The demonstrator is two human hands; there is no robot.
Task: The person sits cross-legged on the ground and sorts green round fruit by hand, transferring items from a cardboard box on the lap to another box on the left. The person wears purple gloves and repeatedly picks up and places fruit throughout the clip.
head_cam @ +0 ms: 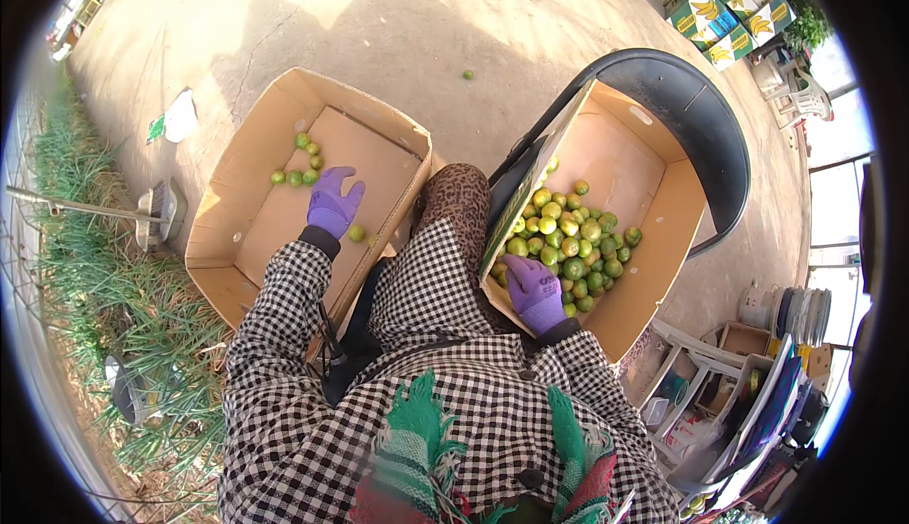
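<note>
My left hand (335, 201), in a purple glove, is over the cardboard box (348, 148) on the left. Its fingers are spread and I see nothing in them. Several small green citrus fruits (294, 177) lie on that box's floor beyond the fingers, and another fruit (356, 233) is just right of the hand. My right hand (532, 293), gloved alike, rests at the near left corner of the right cardboard box (612, 133). Its fingers curl down against a heap of green-yellow citrus fruits (575, 240); whether they grip one is hidden.
A black curved plastic rim (703, 119) surrounds the right box's far side. One fruit (468, 74) lies on the concrete floor. A broom (153, 215) and green plants (135, 311) are at left. Banana cartons (724, 13) stand far right; a cluttered rack (710, 389) stands near right.
</note>
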